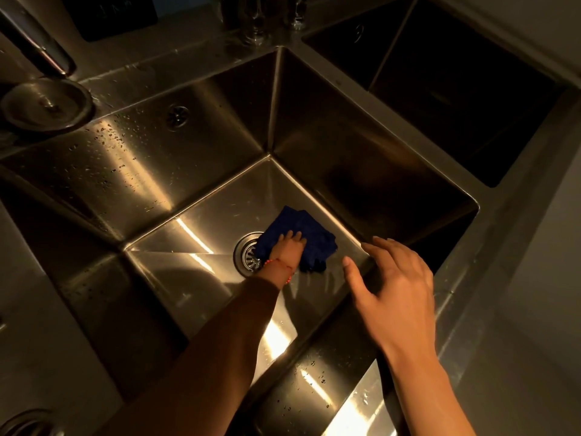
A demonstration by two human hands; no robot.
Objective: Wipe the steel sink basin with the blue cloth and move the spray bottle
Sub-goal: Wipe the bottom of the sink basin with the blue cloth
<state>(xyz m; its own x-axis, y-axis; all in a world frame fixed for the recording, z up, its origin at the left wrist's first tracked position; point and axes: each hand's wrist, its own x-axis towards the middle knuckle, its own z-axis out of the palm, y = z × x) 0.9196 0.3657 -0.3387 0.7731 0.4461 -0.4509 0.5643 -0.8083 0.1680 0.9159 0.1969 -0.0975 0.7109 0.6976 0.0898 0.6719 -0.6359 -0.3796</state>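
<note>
The blue cloth [309,239] lies crumpled on the floor of the steel sink basin [201,221], just right of the round drain [248,253] and partly over it. My left hand [290,247] reaches deep into the basin and presses down on the cloth with its fingers spread flat. My right hand [394,286] hovers above the basin's near right rim, fingers relaxed and holding nothing. No spray bottle is in view.
A second, darker basin [440,77] lies to the right behind a steel divider. A round metal lid [45,103] and a tap spout [37,42] are at the far left. Glass items [254,17] stand behind the sink. Water drops dot the walls.
</note>
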